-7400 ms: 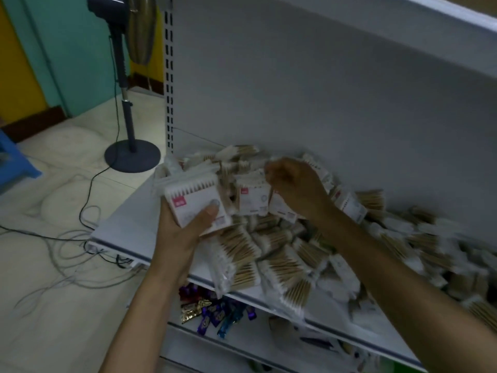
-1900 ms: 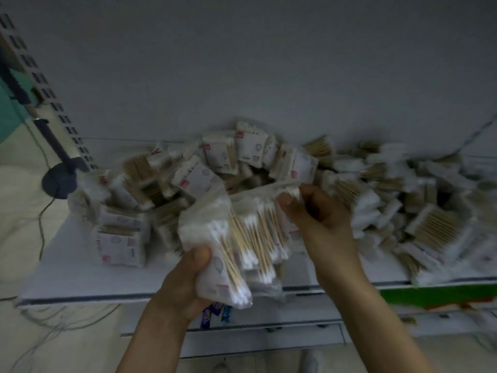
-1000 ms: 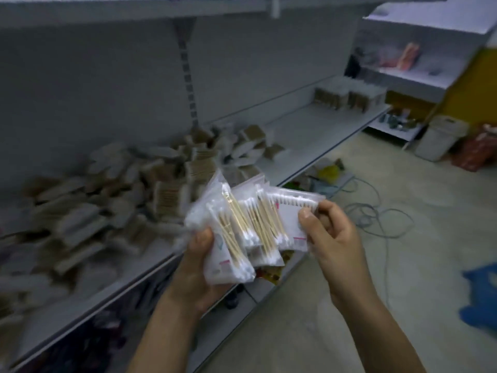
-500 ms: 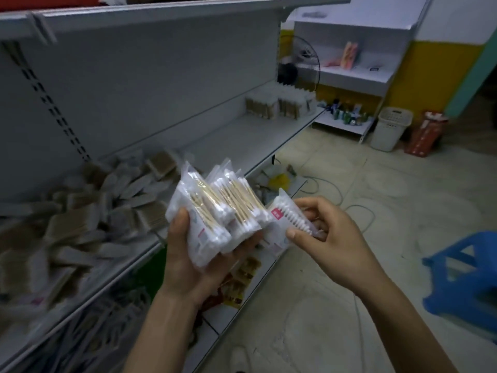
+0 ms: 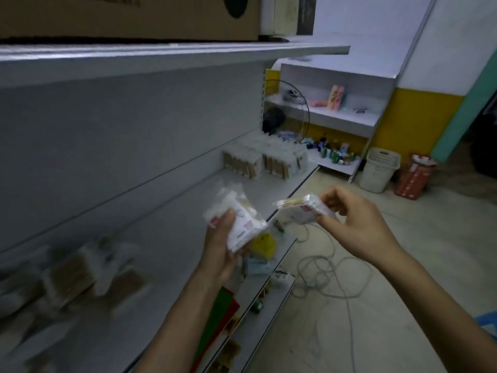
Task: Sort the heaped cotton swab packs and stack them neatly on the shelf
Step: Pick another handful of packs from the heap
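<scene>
My left hand (image 5: 222,249) grips a bunch of clear cotton swab packs (image 5: 236,219) in front of the white shelf (image 5: 166,232). My right hand (image 5: 357,222) pinches a single swab pack (image 5: 298,211) just to the right of that bunch, apart from it. Blurred at the lower left of the shelf lies the heap of swab packs (image 5: 70,275). Neat rows of stacked swab packs (image 5: 263,161) stand at the shelf's far right end.
A lower shelf (image 5: 258,297) holds coloured goods below my hands. Grey cables (image 5: 330,267) coil on the floor. A white basket (image 5: 380,169) and a red box (image 5: 414,179) stand by the far shelving unit (image 5: 338,117). A fan (image 5: 285,111) stands behind the stacked rows.
My view has swung further right along the shelf. My right hand has pulled one pack away from the bunch in my left hand. The heap has slid to the lower left.
</scene>
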`<state>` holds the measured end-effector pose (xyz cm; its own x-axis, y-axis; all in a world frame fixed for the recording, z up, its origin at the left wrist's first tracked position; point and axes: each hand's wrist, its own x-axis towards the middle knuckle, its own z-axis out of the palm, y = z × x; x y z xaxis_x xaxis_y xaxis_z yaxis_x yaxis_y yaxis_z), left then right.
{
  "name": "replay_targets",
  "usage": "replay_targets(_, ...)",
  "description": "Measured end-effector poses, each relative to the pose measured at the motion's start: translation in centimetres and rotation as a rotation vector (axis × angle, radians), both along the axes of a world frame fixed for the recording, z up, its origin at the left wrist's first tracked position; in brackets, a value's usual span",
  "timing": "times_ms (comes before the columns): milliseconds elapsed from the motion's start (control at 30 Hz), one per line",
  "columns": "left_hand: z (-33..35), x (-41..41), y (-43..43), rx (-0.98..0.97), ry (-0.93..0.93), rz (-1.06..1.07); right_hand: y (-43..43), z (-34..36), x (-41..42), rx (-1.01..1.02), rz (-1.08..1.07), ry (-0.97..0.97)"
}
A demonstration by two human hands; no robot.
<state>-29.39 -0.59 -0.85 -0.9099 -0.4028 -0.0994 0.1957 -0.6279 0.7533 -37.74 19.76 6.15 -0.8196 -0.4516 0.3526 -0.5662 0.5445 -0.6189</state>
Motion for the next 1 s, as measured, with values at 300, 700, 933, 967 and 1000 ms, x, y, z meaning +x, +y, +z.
replay_targets(300, -4.4, -14.4, -2.4, -0.588, -0.202, 0.521, -5.5, -3.1, -16.9, 0.197, 0.068, 0.171)
replay_targets(700, -9.2, -26.2, 1.6, -1.016, -0.572, 0.972, -16.8, -5.7, -36.8, 0.497, 0.701, 0.539)
replay_targets(933, -10.1, -27.0, 1.6, -0.959, -0.608, 1.035, -20.7, -7.6, -40.0, 0.606, 0.922, 0.727)
replay_targets(967, -10.1, -27.1, 1.6, -0.941, -0.590, 1.047, -21.0, -7.9, -40.3, 0.615, 0.919, 0.761)
replay_targets(1000, -10.1, -27.1, 1.5, -0.944, -0.578, 1.056, -21.2, -8.1, -40.5, 0.602, 0.912, 0.793)
